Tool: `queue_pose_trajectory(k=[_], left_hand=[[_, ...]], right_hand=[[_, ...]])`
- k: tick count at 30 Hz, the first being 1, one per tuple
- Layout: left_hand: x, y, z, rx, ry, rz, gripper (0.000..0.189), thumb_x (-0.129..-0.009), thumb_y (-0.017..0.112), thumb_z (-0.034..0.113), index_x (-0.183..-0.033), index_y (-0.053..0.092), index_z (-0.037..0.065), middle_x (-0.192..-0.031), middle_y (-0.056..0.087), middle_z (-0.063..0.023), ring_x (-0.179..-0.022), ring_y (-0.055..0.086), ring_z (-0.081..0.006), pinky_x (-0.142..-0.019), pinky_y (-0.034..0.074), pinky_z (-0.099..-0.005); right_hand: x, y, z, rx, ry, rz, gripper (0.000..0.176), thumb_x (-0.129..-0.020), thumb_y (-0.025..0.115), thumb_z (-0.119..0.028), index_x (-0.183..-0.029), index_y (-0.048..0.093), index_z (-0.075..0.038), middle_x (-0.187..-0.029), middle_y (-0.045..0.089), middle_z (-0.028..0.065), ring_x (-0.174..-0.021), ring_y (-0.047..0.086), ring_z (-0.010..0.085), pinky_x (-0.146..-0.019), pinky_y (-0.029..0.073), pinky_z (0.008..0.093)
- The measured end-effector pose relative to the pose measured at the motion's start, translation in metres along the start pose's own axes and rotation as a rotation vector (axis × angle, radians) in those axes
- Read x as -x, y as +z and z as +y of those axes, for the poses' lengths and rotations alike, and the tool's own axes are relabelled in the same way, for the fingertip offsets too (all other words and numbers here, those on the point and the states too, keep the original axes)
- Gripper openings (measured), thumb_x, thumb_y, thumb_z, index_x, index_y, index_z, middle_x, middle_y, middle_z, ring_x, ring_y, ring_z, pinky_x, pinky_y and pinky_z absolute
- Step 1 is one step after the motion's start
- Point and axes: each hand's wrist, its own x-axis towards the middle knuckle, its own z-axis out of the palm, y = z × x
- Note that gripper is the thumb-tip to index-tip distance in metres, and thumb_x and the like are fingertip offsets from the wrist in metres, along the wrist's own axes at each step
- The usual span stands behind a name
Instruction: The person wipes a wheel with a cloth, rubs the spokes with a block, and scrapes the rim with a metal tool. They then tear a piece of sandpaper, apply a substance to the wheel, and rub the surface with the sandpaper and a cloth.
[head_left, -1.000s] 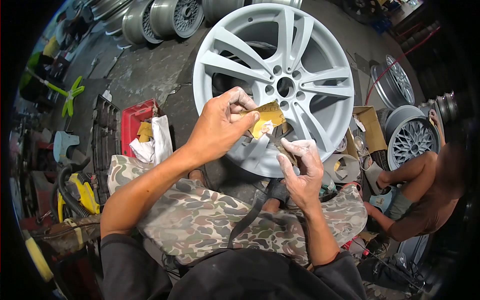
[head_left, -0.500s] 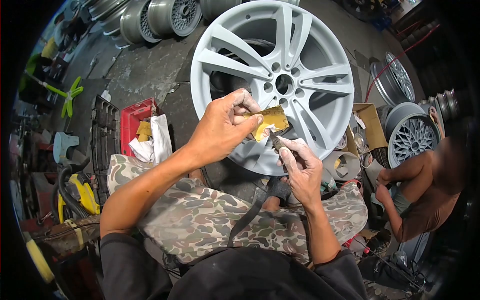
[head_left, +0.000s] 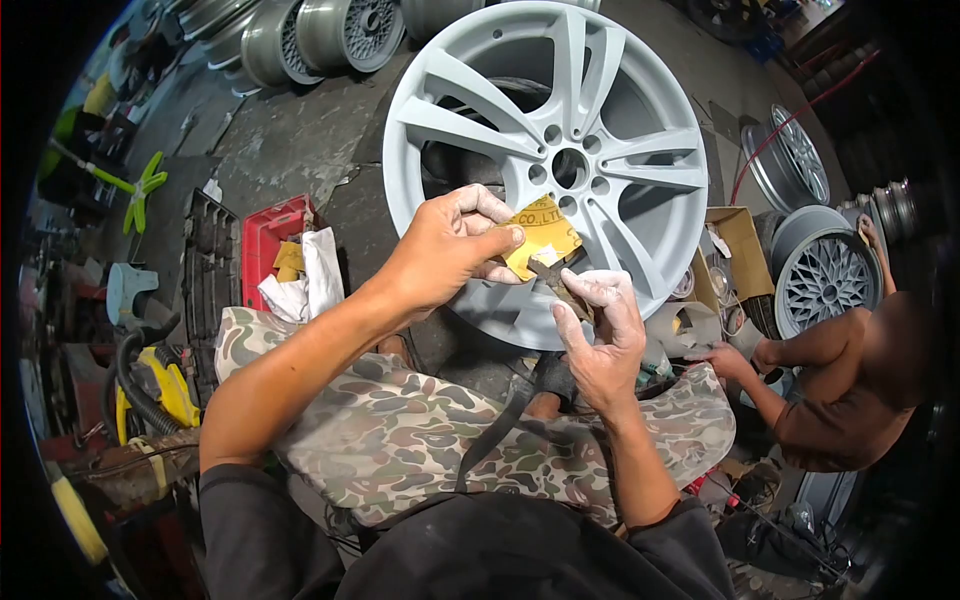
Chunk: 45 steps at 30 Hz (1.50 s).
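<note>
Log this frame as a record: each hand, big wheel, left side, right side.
Left hand: pinches yellow printed sheet
Right hand: holds dark tool, tip at the sheet's white patch
Big wheel: pale grey, paired spokes, beyond the hands
Left side: red crate, white cloth
Right side: another person near a mesh-spoked wheel

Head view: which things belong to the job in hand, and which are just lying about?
Likely in the job:
yellow paper, in the left hand
dark tool, in the right hand
pale grey wheel before them

Apparently lying about:
red crate
white cloth
cardboard box
</note>
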Motion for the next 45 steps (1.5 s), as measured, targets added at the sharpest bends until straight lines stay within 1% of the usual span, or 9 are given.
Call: queue_pose_trajectory(k=[2, 5, 29, 35, 39, 41, 43, 44, 45], left_hand=[[0.0, 0.0, 0.0, 0.081, -0.039, 0.006, 0.016, -0.098, 0.067, 0.005, -0.108, 0.057, -0.003, -0.098, 0.074, -0.018, -0.083, 0.075, -0.0182, -0.069, 0.064, -0.026], [0.0, -0.002, 0.001, 0.085, -0.05, 0.014, 0.017, -0.099, 0.067, 0.006, -0.109, 0.056, -0.003, -0.098, 0.074, -0.0184, -0.085, 0.076, -0.0196, -0.071, 0.064, -0.0261], [0.002, -0.001, 0.007, -0.203, 0.1, 0.019, 0.012, -0.099, 0.069, 0.009, -0.105, 0.061, 0.002, -0.096, 0.073, -0.0071, -0.084, 0.07, -0.0091, -0.069, 0.058, -0.0234], [0.006, -0.005, 0.037, -0.338, 0.199, 0.162, 0.011, -0.098, 0.067, 0.006, -0.105, 0.062, -0.002, -0.094, 0.075, -0.0122, -0.079, 0.072, -0.0128, -0.067, 0.059, -0.0253], [-0.013, -0.052, 0.049, -0.247, 0.495, 0.204, 0.018, -0.098, 0.07, 0.01, -0.109, 0.064, -0.003, -0.097, 0.075, -0.0134, -0.081, 0.073, -0.0142, -0.069, 0.061, -0.0262], [-0.012, -0.084, 0.06, -0.346, 0.478, 0.303, 0.021, -0.097, 0.072, 0.014, -0.111, 0.066, 0.0, -0.094, 0.073, -0.009, -0.084, 0.072, -0.0121, -0.078, 0.062, -0.0274], [-0.001, -0.08, 0.077, -0.286, 0.457, 0.374, 0.023, -0.097, 0.072, 0.018, -0.107, 0.064, -0.001, -0.092, 0.072, -0.0141, -0.079, 0.073, -0.0205, -0.071, 0.06, -0.0321], [0.002, -0.081, 0.078, -0.141, 0.534, 0.305, 0.014, -0.098, 0.07, 0.006, -0.106, 0.063, -0.002, -0.09, 0.071, -0.0097, -0.072, 0.07, -0.0113, -0.065, 0.058, -0.0228], [0.003, -0.083, 0.076, -0.138, 0.53, 0.308, 0.014, -0.098, 0.07, 0.006, -0.106, 0.063, -0.002, -0.09, 0.071, -0.0097, -0.072, 0.07, -0.0113, -0.065, 0.058, -0.0228]], right_hand=[[0.001, 0.001, 0.003, 0.13, -0.115, 0.029, 0.037, -0.079, 0.08, 0.005, -0.114, 0.072, -0.004, -0.102, 0.065, 0.0125, -0.091, 0.067, 0.0244, -0.077, 0.054, 0.0338], [0.001, 0.001, 0.004, 0.163, -0.15, 0.007, 0.036, -0.078, 0.082, 0.004, -0.112, 0.073, -0.003, -0.102, 0.068, 0.0128, -0.09, 0.069, 0.0241, -0.076, 0.055, 0.0342], [-0.004, -0.005, -0.005, 0.164, -0.117, -0.054, 0.034, -0.079, 0.083, 0.002, -0.112, 0.077, -0.001, -0.097, 0.071, 0.011, -0.083, 0.069, 0.0199, -0.075, 0.055, 0.0303], [0.001, -0.002, -0.005, 0.115, 0.013, -0.131, 0.032, -0.079, 0.083, 0.001, -0.111, 0.076, -0.001, -0.095, 0.071, 0.0119, -0.085, 0.07, 0.0216, -0.076, 0.055, 0.0317], [0.008, 0.005, 0.015, 0.21, -0.02, -0.321, 0.03, -0.082, 0.081, -0.002, -0.111, 0.076, 0.0, -0.095, 0.067, 0.0126, -0.084, 0.067, 0.0263, -0.078, 0.053, 0.0354], [0.019, 0.012, 0.032, 0.214, -0.015, -0.358, 0.03, -0.083, 0.08, -0.004, -0.112, 0.075, -0.001, -0.094, 0.065, 0.0129, -0.086, 0.066, 0.0278, -0.077, 0.052, 0.0367], [0.026, 0.017, 0.04, 0.234, -0.009, -0.398, 0.031, -0.083, 0.08, -0.004, -0.113, 0.073, -0.001, -0.094, 0.065, 0.0127, -0.089, 0.064, 0.0292, -0.079, 0.052, 0.0387], [0.028, 0.02, 0.046, 0.249, -0.058, -0.402, 0.033, -0.082, 0.08, -0.004, -0.114, 0.073, -0.002, -0.096, 0.067, 0.0116, -0.093, 0.062, 0.0302, -0.082, 0.052, 0.04], [0.028, 0.023, 0.047, 0.249, -0.054, -0.407, 0.033, -0.082, 0.08, -0.004, -0.114, 0.073, -0.002, -0.096, 0.067, 0.0116, -0.093, 0.062, 0.0302, -0.082, 0.052, 0.04]])
